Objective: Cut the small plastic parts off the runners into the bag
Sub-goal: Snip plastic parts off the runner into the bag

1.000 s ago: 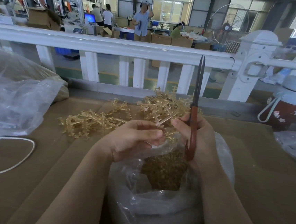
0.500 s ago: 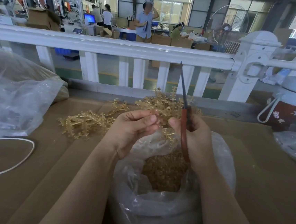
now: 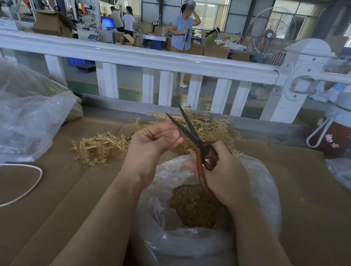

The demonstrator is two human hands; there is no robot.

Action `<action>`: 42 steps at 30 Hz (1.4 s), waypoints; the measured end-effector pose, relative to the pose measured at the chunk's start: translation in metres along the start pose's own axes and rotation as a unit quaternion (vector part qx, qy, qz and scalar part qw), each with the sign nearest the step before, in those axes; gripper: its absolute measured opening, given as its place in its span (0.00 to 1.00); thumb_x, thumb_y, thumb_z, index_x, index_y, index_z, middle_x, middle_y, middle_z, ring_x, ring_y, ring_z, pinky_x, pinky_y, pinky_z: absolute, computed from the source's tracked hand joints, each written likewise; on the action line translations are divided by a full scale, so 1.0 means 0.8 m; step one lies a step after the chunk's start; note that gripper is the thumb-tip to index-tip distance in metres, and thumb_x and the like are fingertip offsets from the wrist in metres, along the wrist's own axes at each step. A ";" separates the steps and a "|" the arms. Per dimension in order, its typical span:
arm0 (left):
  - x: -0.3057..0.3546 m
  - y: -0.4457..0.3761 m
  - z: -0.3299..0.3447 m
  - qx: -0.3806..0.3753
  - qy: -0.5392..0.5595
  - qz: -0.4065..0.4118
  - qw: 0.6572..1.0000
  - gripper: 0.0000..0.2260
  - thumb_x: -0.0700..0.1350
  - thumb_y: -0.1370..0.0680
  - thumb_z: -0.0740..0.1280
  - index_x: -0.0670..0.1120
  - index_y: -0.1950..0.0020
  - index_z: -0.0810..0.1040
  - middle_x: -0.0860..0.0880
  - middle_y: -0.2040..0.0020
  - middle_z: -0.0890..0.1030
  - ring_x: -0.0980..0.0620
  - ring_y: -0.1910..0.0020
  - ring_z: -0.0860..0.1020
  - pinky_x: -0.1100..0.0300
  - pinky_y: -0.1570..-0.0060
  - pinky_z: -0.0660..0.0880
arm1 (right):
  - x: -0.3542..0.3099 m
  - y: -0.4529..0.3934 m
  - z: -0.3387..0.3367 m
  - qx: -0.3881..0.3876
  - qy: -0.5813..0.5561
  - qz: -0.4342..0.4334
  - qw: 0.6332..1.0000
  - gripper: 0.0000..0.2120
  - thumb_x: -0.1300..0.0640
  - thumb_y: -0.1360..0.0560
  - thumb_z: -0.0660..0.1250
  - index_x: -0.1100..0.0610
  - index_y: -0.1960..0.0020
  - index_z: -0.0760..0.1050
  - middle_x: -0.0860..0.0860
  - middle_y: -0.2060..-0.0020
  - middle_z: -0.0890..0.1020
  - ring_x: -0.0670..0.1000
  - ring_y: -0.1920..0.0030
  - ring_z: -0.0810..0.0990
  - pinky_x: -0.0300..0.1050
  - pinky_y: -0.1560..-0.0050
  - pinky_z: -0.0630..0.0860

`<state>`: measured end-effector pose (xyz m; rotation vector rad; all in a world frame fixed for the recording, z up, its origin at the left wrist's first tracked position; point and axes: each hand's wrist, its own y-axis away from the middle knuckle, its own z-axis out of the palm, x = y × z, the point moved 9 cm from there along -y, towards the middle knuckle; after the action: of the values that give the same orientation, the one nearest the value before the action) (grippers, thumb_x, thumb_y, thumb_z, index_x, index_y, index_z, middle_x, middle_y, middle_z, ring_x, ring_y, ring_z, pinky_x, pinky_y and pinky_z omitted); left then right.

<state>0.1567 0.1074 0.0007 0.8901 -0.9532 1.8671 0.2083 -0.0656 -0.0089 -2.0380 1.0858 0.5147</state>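
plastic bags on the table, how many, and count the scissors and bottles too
plastic bags: 3 (centre bag, left bag, right-edge bag)
scissors: 1
bottles: 1
total: 5

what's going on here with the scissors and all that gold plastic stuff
A person is trimming small plastic parts off runners over an open bag. The right hand grips the scissors, blades apart and pointing up-left. The left hand is curled just beside the blades; what it pinches is too small to tell. Cut parts fill the bag, and a pile of runners waits behind.
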 end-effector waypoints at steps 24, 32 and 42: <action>0.006 0.003 0.000 0.023 -0.016 0.039 0.999 0.08 0.31 0.27 0.69 0.40 0.51 0.84 0.44 0.57 0.86 0.50 0.56 0.85 0.63 0.54 0.80 | -0.019 0.006 -0.015 0.051 0.067 -0.058 0.995 0.29 0.21 0.38 0.62 0.45 0.55 0.72 0.40 0.65 0.77 0.39 0.63 0.77 0.32 0.66 0.68; 0.006 0.003 0.001 0.009 -0.008 0.032 0.999 0.10 0.36 0.31 0.71 0.38 0.50 0.82 0.45 0.56 0.86 0.51 0.57 0.85 0.62 0.53 0.80 | -0.019 0.007 -0.012 0.036 0.053 -0.056 0.996 0.32 0.21 0.38 0.63 0.46 0.49 0.78 0.39 0.63 0.80 0.38 0.62 0.78 0.32 0.62 0.73; 0.011 0.004 -0.002 0.012 -0.036 0.037 0.999 0.08 0.35 0.31 0.71 0.38 0.52 0.82 0.46 0.61 0.86 0.52 0.61 0.84 0.62 0.55 0.80 | -0.016 0.006 -0.012 0.038 0.041 -0.042 0.998 0.28 0.20 0.40 0.64 0.44 0.59 0.74 0.39 0.68 0.77 0.40 0.62 0.78 0.34 0.67 0.72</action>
<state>0.1499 0.1112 0.0066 0.9536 -1.0223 1.9245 0.1973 -0.0678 0.0033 -2.0427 1.0477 0.3435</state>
